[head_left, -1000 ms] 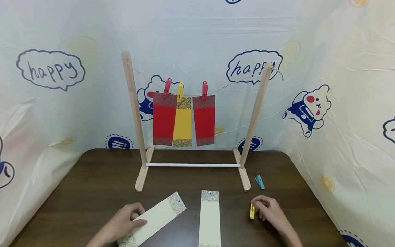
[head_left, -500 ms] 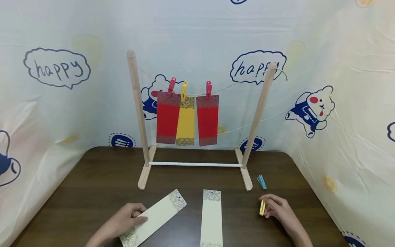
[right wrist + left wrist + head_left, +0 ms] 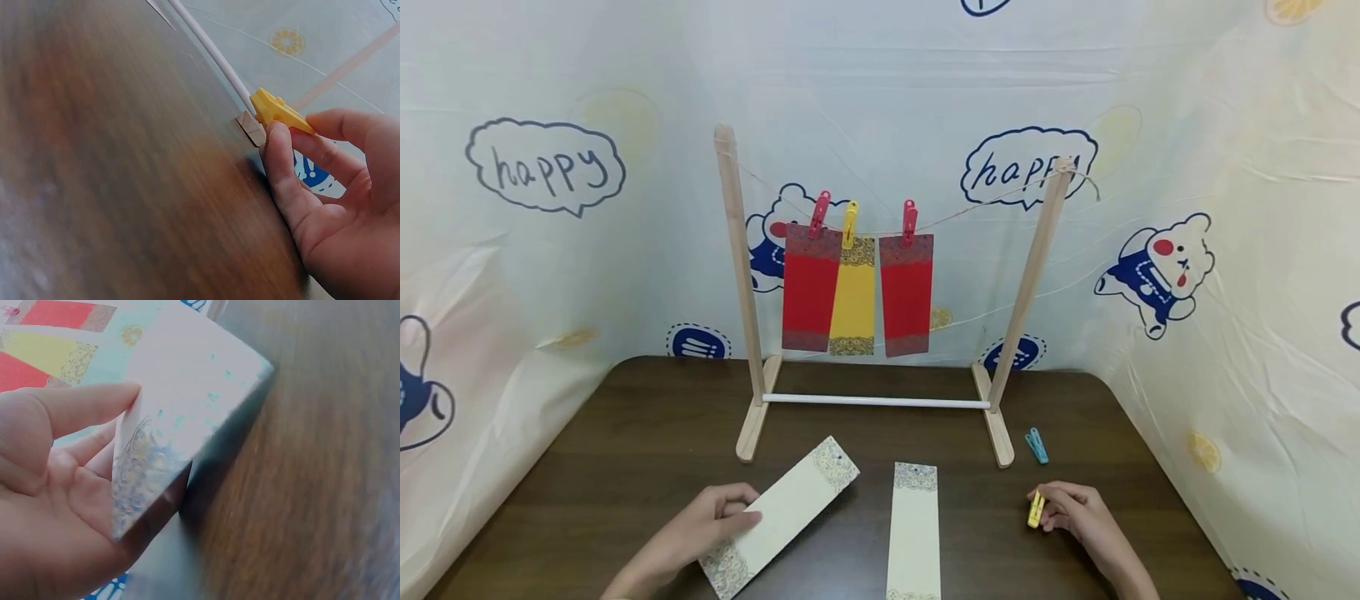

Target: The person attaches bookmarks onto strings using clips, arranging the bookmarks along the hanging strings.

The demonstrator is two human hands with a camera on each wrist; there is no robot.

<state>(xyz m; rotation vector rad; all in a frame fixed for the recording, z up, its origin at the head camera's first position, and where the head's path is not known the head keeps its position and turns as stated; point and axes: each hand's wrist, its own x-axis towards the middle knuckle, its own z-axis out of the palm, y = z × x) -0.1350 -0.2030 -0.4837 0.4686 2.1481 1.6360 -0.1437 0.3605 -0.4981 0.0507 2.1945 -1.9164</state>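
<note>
My left hand (image 3: 711,525) pinches a cream bookmark-like card (image 3: 790,508) with patterned ends, thumb on top and fingers beneath. In the left wrist view the card (image 3: 187,381) is tilted, with a dark shadow under it. Between thumb and fingertips my right hand (image 3: 1078,521) holds a yellow clothespin (image 3: 1036,509), also visible as the yellow clothespin (image 3: 278,111) in the right wrist view. A second cream card (image 3: 914,533) lies flat on the table between the hands. A blue clothespin (image 3: 1037,446) rests just beyond my right hand.
Behind stands a wooden rack (image 3: 741,275) with a string (image 3: 970,204) between its posts and a white bar (image 3: 872,402) low down. From the string hang two red cards (image 3: 907,296) and a yellow card (image 3: 853,304), each clipped by a clothespin. A printed curtain surrounds the table (image 3: 625,442).
The left hand has lifted the cream card slightly off the table. My right hand has shifted a little to the right with the yellow clothespin. The view has moved slightly.
</note>
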